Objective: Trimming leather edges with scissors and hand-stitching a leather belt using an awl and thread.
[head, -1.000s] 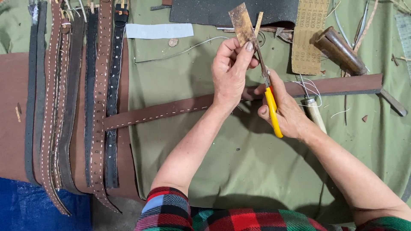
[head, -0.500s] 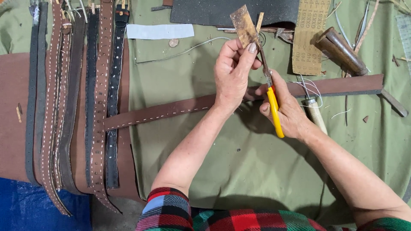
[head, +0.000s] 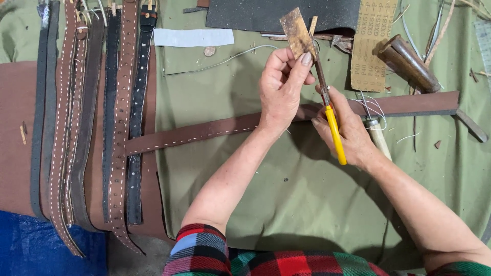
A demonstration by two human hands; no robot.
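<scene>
Tool: a yellow-handled awl (head: 335, 134) is clasped in the grip of the right hand (head: 348, 130), right of scene centre, above the desk (head: 286, 199).
Long axis: near-to-far, tilted slightly left; the metal shaft points far, the yellow handle near.
Card: a small brown card (head: 296, 33) is pinched in the grip of the left hand (head: 280, 89), upright and leaning left, its lower edge met by the awl's tip.
Strap: a long brown stitched strap (head: 204, 133) is laid left to right under both hands, its right end raised slightly farther.
Change: against the earlier frames, hands, awl and card are held almost unmoved.
Edges: a row of belts (head: 115, 117) lies along the left; a dark sheet (head: 255, 15) and a wooden mallet (head: 406, 64) lie far.
Open room: bare green cloth is seen near, below the strap.
</scene>
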